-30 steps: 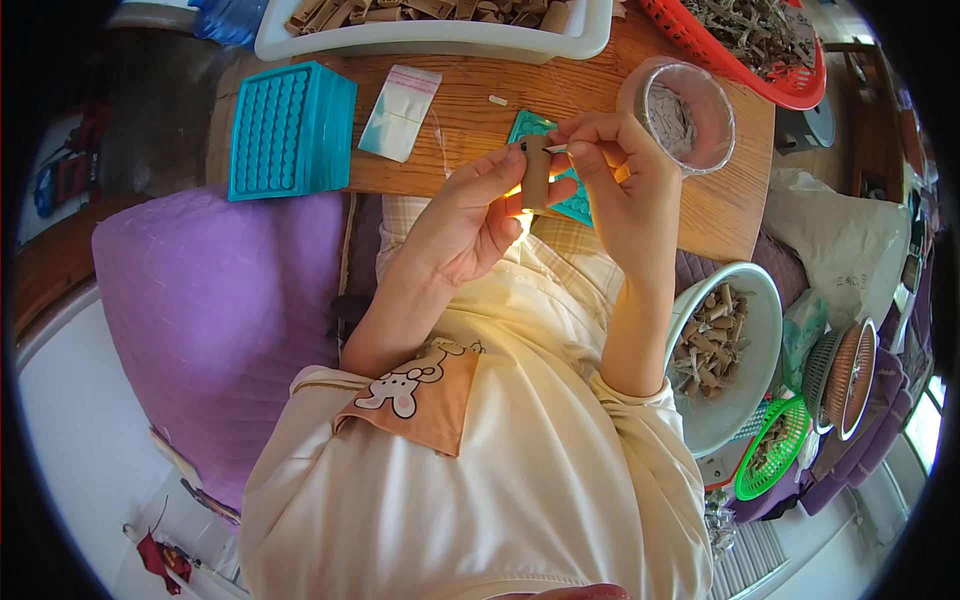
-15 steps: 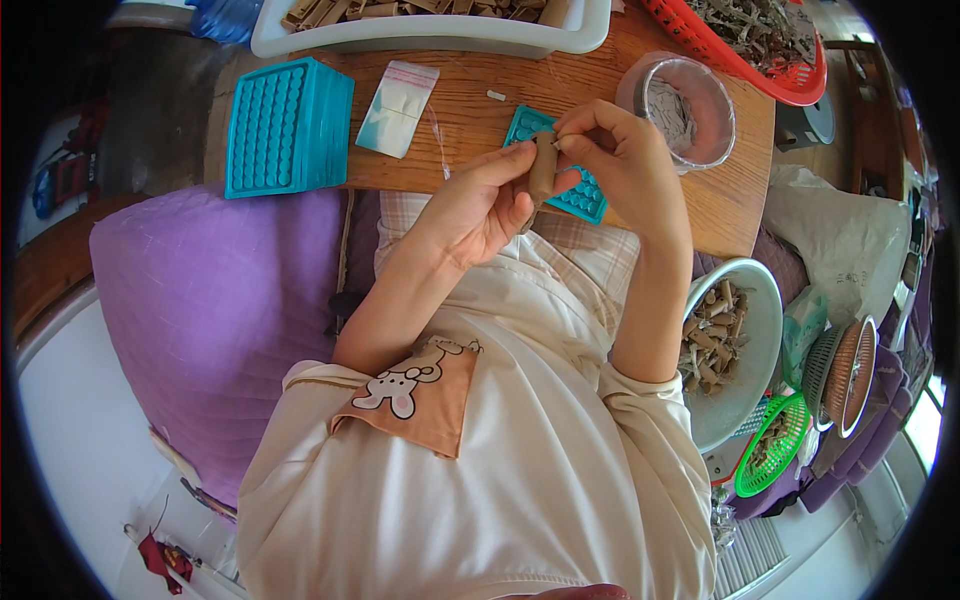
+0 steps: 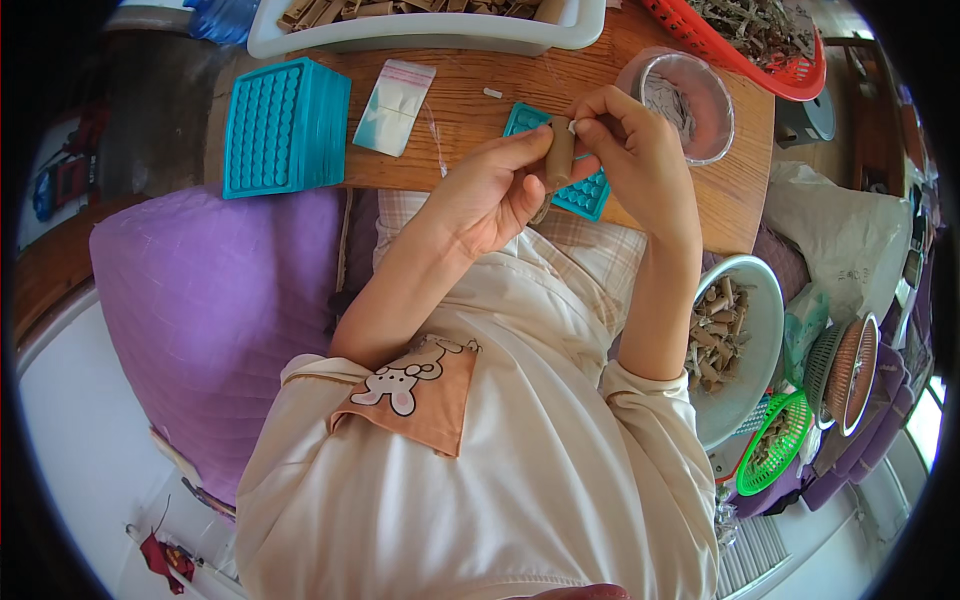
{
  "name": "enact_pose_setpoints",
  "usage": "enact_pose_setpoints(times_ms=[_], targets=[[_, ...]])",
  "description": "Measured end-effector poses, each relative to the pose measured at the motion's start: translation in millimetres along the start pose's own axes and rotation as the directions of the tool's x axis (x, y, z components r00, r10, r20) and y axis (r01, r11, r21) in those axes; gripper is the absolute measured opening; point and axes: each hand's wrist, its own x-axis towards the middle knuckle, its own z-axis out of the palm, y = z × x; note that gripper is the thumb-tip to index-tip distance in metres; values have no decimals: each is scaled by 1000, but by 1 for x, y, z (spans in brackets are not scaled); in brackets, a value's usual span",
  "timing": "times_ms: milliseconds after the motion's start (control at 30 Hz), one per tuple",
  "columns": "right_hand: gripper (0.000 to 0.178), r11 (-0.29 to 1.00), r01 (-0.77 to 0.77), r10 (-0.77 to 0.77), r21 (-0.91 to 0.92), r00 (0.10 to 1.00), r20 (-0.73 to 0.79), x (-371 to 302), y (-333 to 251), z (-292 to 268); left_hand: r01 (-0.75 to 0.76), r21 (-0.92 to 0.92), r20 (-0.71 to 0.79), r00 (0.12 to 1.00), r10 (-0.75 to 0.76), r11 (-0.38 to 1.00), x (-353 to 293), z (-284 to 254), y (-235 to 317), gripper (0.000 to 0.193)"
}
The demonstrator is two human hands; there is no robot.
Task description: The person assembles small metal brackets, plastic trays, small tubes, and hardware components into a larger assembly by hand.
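Note:
Between my two hands is a small brown cardboard tube point(image 3: 561, 155), tilted slightly over the table's near edge. My left hand point(image 3: 495, 180) is closed round it, thumb near its upper end. At that upper end, my right hand point(image 3: 630, 135) pinches a tiny whitish piece, too small to name, against the tube's side. Part of another brown piece shows below my left fingers, mostly hidden. Beneath the hands lies a teal tray point(image 3: 590, 195) with rows of round cups, partly covered by them.
A stack of teal trays point(image 3: 285, 125) and a clear packet point(image 3: 395, 107) lie left. Behind stands a white bin point(image 3: 430, 38) of brown tubes. At right are a lined tub point(image 3: 715, 130) of white slips, a red basket point(image 3: 725, 60) and a pale basin point(image 3: 765, 330) holding tubes.
Both hands have shifted slightly right with the tube, which has turned a little. The whitish piece at its upper end shows more plainly now.

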Motion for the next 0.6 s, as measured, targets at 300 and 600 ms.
enact_pose_setpoints(times_ms=[300, 600], targets=[[6, 999, 44, -44, 12, 999, -25, -4, 3, -10, 55, 111, -76, 996, -47, 992, 5, 10, -2, 30], [4, 994, 97, -102, -40, 987, -121, -11, -16, -5, 55, 97, -38, 998, -51, 994, 3, 12, 0, 29]])
